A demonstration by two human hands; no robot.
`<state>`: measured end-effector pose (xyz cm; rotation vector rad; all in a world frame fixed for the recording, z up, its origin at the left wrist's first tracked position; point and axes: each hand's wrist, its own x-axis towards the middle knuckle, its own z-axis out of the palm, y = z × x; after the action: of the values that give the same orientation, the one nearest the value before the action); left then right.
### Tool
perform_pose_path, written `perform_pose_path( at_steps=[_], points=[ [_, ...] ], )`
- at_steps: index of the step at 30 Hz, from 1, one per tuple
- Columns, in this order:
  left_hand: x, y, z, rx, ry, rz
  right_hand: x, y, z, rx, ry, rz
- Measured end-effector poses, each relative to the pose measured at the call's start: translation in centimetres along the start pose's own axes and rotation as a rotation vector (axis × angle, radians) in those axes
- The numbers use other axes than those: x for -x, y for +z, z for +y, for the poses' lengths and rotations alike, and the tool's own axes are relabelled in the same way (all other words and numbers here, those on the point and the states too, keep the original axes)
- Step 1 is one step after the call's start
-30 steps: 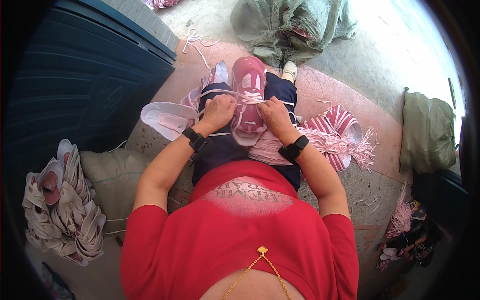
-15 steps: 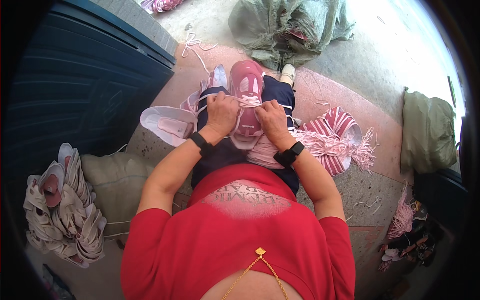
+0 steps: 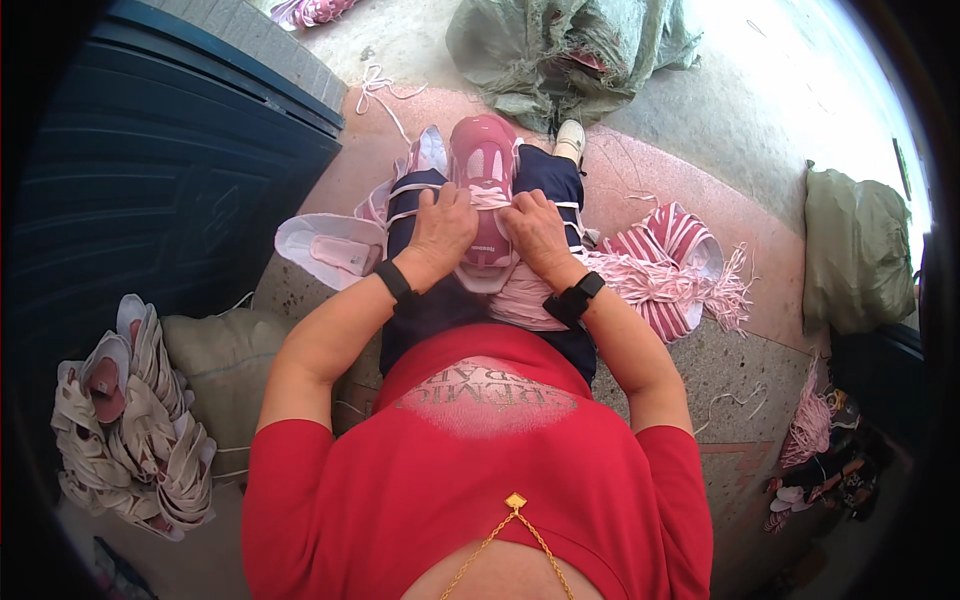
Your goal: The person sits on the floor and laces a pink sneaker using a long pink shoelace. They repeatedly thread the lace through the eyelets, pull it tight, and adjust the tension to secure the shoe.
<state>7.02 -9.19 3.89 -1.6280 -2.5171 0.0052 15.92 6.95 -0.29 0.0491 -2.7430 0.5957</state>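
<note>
A pink and white shoe upper (image 3: 487,238) lies lengthwise over my lap, its toe pointing away from me. White shoelace (image 3: 489,197) crosses its middle. My left hand (image 3: 444,228) is closed at the left edge of the lacing, fingers pinching the lace there. From the other side my right hand (image 3: 537,230) pinches at the lace close to the upper's right edge; its fingertips partly hide the lace end. Beside my left knee is another upper with a pale lining (image 3: 330,250). A bundle of striped pink uppers (image 3: 665,265) with loose laces rests right of my lap.
Stacked pale uppers (image 3: 135,420) stand at the lower left against a stuffed sack (image 3: 225,370). A dark blue door (image 3: 190,170) is on the left. Green sacks stand ahead (image 3: 570,60) and at the right (image 3: 855,245). A loose lace (image 3: 378,90) lies on the floor.
Both hands have come in closer to the upper's edges. The lace that stretched across to my left hand no longer shows as a long strand. The view has shifted slightly.
</note>
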Motion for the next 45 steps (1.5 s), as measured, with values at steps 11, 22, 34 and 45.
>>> perform_pose_path(
  at_steps=[11,22,34,45],
  points=[
    [-2.4,-3.7,-4.1,1.562,-0.518,-0.090,-0.8,-0.8,-0.5,-0.121,0.050,-0.059],
    [-0.9,1.3,-1.9,0.826,-0.254,-0.105,-4.6,-6.7,1.2,-1.311,0.526,0.010],
    [-1.2,2.5,-0.3,0.686,-0.308,-0.080,0.5,-0.5,1.3,-0.760,0.620,-0.305],
    [-1.4,2.1,-0.7,0.914,-0.325,-0.133,0.4,0.1,0.2,-0.842,0.578,-0.185]
  ],
)
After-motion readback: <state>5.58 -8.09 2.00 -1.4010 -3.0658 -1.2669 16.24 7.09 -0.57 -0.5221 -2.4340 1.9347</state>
